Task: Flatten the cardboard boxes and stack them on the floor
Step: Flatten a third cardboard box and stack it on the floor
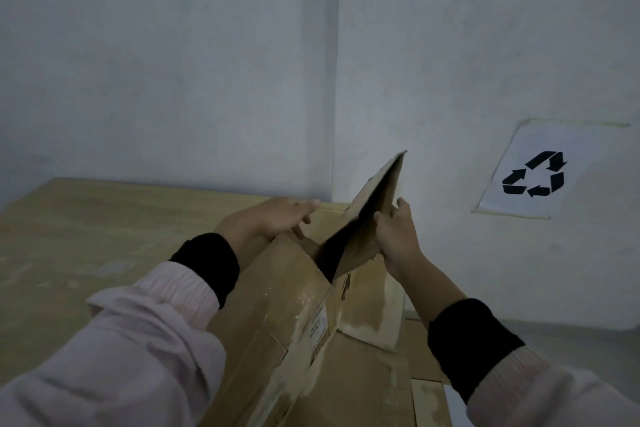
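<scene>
1 box (287,288) | right hand (394,236) grips flap (377,191) | left hand (270,218) touches box

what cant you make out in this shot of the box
Head view:
- Print on the white paper label of the brown cardboard box: too small and blurred.
- Box interior: dark, shadowed by the raised cardboard flap the right hand grips.
- Box bottom: cut off by the frame's lower edge.
- Left hand palm side: faces away, so its contact is unclear.
</scene>
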